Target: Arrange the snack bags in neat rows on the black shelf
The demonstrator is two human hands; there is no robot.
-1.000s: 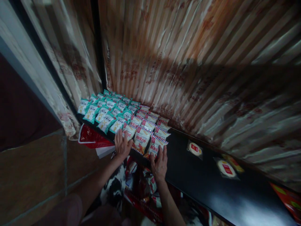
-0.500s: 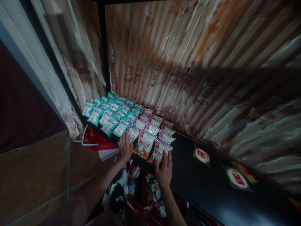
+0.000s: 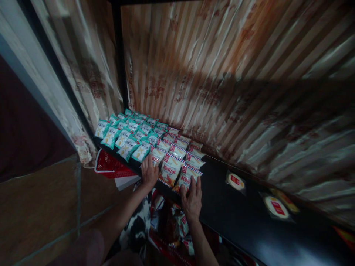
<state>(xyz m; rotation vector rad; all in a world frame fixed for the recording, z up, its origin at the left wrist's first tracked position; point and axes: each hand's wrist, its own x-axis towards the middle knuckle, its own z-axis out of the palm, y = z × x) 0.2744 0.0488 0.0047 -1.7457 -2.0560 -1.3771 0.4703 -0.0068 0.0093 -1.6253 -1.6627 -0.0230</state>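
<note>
My left hand (image 3: pixel 150 173) lies with its fingers stretched out over the front left cream-coloured snack bag (image 3: pixel 157 154), partly hiding it. Against the front right snack bag (image 3: pixel 186 176) rests my right hand (image 3: pixel 192 198), its thumb and fingers spread on the bag's lower part. Between the hands leans another cream snack bag (image 3: pixel 169 170) with red print and a striped top edge. More bags of this kind stand in rows behind. To their left are several rows of teal-and-white snack bags (image 3: pixel 128 147).
The bags stand on a black shelf (image 3: pixel 219 207) with a pleated, patterned covering (image 3: pixel 177 74) behind. Flat round packets (image 3: pixel 235 181) lie further right. Below are a red basket (image 3: pixel 111 164), a white box (image 3: pixel 124 182) and another basket holding mixed packets (image 3: pixel 181 224).
Both hands stay on the front snack bags, with only a slight shift of the left fingers. The whole view has moved a little.
</note>
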